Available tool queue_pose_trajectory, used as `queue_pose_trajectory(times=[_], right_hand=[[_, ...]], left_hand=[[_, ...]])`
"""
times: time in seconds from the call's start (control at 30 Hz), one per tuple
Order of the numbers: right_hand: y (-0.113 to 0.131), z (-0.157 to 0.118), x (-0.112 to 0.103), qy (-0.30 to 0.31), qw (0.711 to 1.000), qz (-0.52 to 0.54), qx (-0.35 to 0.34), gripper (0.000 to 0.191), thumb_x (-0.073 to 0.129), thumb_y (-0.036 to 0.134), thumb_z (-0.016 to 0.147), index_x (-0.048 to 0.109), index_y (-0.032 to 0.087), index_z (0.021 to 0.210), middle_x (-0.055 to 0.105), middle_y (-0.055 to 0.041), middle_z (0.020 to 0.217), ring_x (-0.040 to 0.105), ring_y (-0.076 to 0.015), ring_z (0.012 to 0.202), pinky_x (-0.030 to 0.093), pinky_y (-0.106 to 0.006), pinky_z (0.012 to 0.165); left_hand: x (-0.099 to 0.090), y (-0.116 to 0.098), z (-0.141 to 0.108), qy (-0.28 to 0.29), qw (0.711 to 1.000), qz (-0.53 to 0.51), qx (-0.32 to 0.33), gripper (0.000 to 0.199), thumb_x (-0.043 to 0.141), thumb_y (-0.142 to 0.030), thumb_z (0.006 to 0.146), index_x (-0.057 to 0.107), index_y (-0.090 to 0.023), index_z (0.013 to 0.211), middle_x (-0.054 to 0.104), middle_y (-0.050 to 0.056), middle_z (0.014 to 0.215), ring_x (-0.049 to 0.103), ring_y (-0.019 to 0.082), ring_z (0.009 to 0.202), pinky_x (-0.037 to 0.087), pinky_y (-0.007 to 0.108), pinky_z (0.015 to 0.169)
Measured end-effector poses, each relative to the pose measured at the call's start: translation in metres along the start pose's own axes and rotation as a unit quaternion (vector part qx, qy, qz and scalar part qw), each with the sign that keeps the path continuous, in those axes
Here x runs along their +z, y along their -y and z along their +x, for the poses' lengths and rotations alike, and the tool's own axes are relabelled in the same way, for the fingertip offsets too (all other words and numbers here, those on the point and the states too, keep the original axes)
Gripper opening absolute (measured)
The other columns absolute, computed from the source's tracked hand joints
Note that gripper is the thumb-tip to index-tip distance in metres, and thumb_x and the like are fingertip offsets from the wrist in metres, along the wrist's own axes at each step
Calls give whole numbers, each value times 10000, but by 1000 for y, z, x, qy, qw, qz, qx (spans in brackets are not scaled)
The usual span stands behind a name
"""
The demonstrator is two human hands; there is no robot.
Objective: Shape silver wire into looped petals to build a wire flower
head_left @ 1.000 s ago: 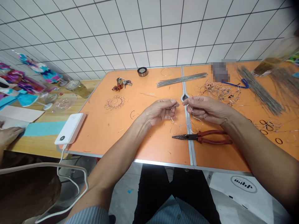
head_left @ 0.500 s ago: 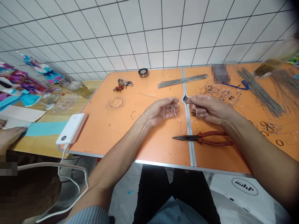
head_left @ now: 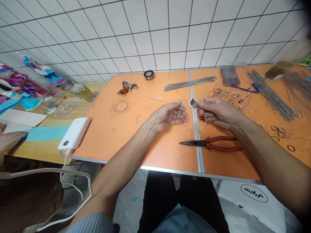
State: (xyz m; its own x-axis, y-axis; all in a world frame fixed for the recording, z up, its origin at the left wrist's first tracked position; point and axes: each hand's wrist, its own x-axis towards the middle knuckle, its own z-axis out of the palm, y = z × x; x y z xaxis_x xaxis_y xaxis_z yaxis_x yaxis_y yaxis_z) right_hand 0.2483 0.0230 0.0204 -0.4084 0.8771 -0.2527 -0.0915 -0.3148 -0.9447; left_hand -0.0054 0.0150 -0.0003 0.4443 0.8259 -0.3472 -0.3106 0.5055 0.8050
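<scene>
**Thin, curved silvery wire (head_left: 180,114) held above the seam of a flat orange table (head_left: 155,155)**

From the head view, we saw the wire between the two hands, near the middle of the table. The bare left hand (head_left: 168,116) was left of the metal seam, its fingers curled behind the wire; whether they pinched it, we could not tell. The bare right hand (head_left: 217,113) was right of the seam, thumb and forefinger pressed together on the wire.

Nearer the front edge, we noted long-nosed pliers with reddish handles (head_left: 206,142) lying across the seam, nose toward the left edge. Toward the back edge, a bundle of straight grey metal rods (head_left: 189,83) crossed the seam, and a round dark tape roll (head_left: 149,75) lay left of it. A petalled ring of fine copper-coloured wire (head_left: 119,112) rested toward the left edge. Near the front left corner we saw a white rounded power bank (head_left: 74,133) with a white cable (head_left: 66,160) hanging below the edge.
</scene>
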Motion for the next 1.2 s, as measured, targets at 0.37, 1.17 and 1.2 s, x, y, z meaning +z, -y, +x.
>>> queue_pose_trajectory(times=[0.37, 1.17, 1.2], right_hand=[[-1, 0, -3, 30, 999, -26, -20, 660, 1147, 656, 659, 855, 156, 976, 631, 4, 708, 286, -23, 523, 93, -248, 495], [6, -9, 0, -50, 983, -139, -107, 447, 1116, 574, 755, 853, 252, 921, 793, -73, 832, 531, -144, 656, 332, -306, 541], [6, -9, 0, -52, 984, -136, -106, 448, 1119, 574, 752, 854, 252, 916, 793, -72, 831, 513, -138, 648, 319, -306, 541]], left_hand=[[-2, -1, -5, 30, 999, -20, -39, 117, 747, -261, 1002, 792, -154, 1009, 851, 90, 876, 792, 200, 781, 656, 419, 913], [13, -4, -21, 86, 959, 210, 172, 373, 971, -357, 891, 812, -204, 1192, 839, 60, 983, 806, 206, 995, 614, 369, 971], [13, -5, -22, 91, 956, 220, 173, 383, 977, -349, 884, 810, -203, 1197, 836, 62, 989, 804, 208, 1003, 612, 371, 976]])
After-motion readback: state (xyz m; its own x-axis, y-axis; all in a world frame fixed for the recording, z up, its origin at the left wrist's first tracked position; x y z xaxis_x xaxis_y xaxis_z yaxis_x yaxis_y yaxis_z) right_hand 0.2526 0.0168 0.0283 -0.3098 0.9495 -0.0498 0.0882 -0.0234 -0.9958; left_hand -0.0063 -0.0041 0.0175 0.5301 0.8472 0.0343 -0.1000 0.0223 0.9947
